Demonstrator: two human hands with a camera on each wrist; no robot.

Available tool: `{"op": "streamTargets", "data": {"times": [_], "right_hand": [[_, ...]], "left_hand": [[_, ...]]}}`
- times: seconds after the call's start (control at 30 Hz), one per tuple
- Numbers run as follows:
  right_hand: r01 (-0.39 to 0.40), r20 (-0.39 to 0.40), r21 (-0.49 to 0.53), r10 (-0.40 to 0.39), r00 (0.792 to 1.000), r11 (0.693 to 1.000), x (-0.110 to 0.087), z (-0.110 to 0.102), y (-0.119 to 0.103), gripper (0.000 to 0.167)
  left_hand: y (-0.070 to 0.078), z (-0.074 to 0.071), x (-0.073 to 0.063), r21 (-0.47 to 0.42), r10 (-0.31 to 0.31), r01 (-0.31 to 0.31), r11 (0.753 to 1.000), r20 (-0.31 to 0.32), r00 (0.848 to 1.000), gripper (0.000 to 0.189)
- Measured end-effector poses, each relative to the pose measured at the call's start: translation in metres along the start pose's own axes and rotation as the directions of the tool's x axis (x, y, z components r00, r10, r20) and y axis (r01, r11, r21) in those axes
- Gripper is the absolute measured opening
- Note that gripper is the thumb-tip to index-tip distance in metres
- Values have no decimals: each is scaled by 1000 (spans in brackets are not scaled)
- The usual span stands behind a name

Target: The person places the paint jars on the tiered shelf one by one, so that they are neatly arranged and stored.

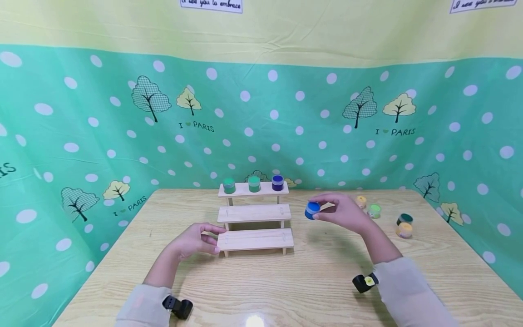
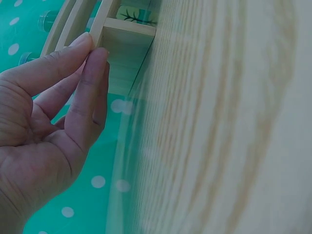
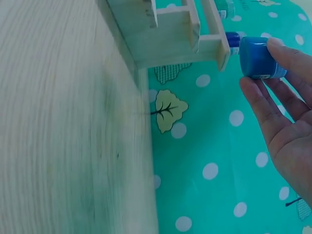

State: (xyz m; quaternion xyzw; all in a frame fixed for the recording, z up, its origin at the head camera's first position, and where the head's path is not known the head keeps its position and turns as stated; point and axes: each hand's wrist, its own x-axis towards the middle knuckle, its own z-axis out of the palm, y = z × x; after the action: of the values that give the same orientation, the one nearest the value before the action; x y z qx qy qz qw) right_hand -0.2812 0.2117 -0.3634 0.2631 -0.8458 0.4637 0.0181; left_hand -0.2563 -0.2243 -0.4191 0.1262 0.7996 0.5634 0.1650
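Observation:
A three-step wooden rack (image 1: 255, 240) stands on the table. My left hand (image 1: 198, 243) pinches the left end of its lowest step between thumb and fingers, as the left wrist view shows up close. On the top step sit two green paint jars, one at the left (image 1: 229, 185) and one in the middle (image 1: 254, 184), and a dark blue paint jar (image 1: 277, 183) at the right. Held in the air right of the middle step is a bright blue paint jar (image 1: 312, 210), pinched by the thumb and fingers of my right hand (image 1: 341, 211). The middle and lowest steps hold no jars.
Right of my right hand are a light green jar (image 1: 374, 211), a dark green jar (image 1: 405, 220) and two yellow-orange jars, one nearer (image 1: 404, 230) and one farther back (image 1: 361, 202). A green dotted curtain (image 1: 261, 113) hangs behind the wooden table (image 1: 261, 290).

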Motion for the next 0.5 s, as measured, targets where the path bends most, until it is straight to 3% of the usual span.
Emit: {"op": "streamTargets", "data": {"times": [0.5], "right_hand": [[88,43,80,-92,995,993,19,24,-17,42]], "left_hand": [[-1,0,0,-6,0,0,1000,-1,1000,57]]}}
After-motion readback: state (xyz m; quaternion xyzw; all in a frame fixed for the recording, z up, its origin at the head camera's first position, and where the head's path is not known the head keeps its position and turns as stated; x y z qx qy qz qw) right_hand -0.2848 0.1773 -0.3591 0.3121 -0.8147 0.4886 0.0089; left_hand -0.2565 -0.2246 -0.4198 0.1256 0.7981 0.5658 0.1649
